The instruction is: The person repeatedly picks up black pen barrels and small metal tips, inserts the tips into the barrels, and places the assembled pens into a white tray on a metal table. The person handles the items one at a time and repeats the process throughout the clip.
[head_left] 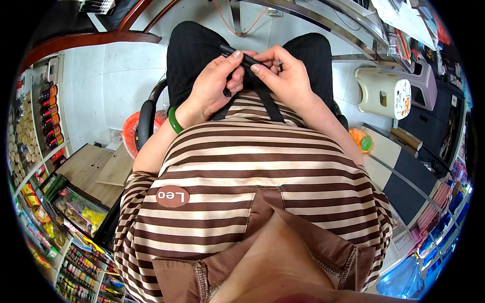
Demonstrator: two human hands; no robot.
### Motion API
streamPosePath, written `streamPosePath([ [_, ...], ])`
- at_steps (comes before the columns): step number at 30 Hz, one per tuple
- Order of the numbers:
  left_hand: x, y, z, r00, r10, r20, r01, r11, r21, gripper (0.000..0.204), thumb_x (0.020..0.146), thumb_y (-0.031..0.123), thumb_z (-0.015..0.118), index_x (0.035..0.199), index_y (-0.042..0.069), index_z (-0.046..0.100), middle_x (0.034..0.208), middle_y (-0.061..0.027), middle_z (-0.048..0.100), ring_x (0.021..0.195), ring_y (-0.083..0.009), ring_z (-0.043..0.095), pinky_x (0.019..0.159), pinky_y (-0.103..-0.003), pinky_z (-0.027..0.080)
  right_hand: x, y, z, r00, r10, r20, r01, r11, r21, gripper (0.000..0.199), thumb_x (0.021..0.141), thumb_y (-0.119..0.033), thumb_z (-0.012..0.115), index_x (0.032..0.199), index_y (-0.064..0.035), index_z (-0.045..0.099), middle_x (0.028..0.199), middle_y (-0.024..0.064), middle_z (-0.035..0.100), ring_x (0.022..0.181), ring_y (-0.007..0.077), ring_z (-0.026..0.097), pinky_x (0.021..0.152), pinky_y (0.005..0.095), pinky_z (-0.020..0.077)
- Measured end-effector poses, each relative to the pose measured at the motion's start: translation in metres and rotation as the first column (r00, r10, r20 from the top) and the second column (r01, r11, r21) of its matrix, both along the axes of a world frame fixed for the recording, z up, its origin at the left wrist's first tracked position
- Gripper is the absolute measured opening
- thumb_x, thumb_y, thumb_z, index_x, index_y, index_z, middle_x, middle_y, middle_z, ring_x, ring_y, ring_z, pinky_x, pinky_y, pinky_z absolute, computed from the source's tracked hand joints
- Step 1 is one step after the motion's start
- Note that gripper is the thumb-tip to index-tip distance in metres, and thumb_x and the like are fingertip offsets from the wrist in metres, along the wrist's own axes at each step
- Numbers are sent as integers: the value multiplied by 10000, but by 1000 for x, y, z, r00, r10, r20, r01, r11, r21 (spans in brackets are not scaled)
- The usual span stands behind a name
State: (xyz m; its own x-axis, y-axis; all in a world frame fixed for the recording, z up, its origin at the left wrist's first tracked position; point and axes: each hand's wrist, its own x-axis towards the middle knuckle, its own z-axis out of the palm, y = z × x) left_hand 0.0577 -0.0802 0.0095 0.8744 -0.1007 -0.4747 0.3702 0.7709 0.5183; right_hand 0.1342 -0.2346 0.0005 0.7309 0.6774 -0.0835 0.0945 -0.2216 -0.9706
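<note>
Above my lap, both hands are closed on a black strap-like strip (249,61), rolled or folded narrow where I grip it. My left hand (218,83) pinches its upper left part between thumb and curled fingers. Close beside it, my right hand (286,74) presses thumb and forefinger on the strip's right part. A flat black band (269,104) hangs from between the hands down against my striped shirt (252,151). Whether band and strip are one piece, I cannot tell. A green bangle (175,120) circles my left wrist.
I sit in a chair with a black armrest (146,121). A dark wooden frame (96,43) is at upper left, a metal-framed table (323,22) ahead. Cream stools (376,91) stand right, near an orange-filled net bag (359,139). Shelves of bottles (50,116) line the left.
</note>
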Motion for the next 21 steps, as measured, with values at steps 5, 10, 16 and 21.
streamPosePath([
  [5, 1, 10, -9, 981, 166, -101, -185, 954, -234, 309, 916, 308, 446, 1091, 57, 492, 555, 48, 349, 468, -43, 296, 442, -176, 258, 2, 1, 9, 878, 29, -477, 12, 997, 82, 209, 848, -146, 555, 1012, -31, 496, 793, 14, 544, 659, 31, 448, 513, 153, 341],
  [10, 1, 14, -13, 962, 221, -161, -265, 900, -347, 305, 905, 311, 469, 1085, 66, 489, 551, 43, 337, 472, -42, 296, 437, -175, 251, -12, -5, -4, 824, 207, -527, -236, 972, 12, 190, 921, -200, 426, 981, -35, 502, 791, 0, 521, 665, 43, 435, 540, 157, 343],
  [16, 1, 13, -15, 963, 210, -171, -256, 911, -323, 311, 905, 313, 467, 1089, 63, 487, 554, 43, 342, 476, -42, 299, 439, -175, 254, -15, -3, 13, 959, 92, -268, -134, 980, -146, 207, 911, -182, 456, 1022, -52, 573, 635, 15, 512, 544, 71, 463, 516, 204, 401],
  [21, 1, 11, -10, 968, 192, -159, -230, 933, -276, 321, 908, 318, 460, 1101, 63, 482, 556, 45, 346, 479, -41, 303, 441, -175, 257, -11, -1, 16, 994, 48, -94, -70, 968, -242, 199, 872, -156, 522, 1019, -37, 583, 636, 89, 572, 563, 129, 540, 545, 265, 448],
])
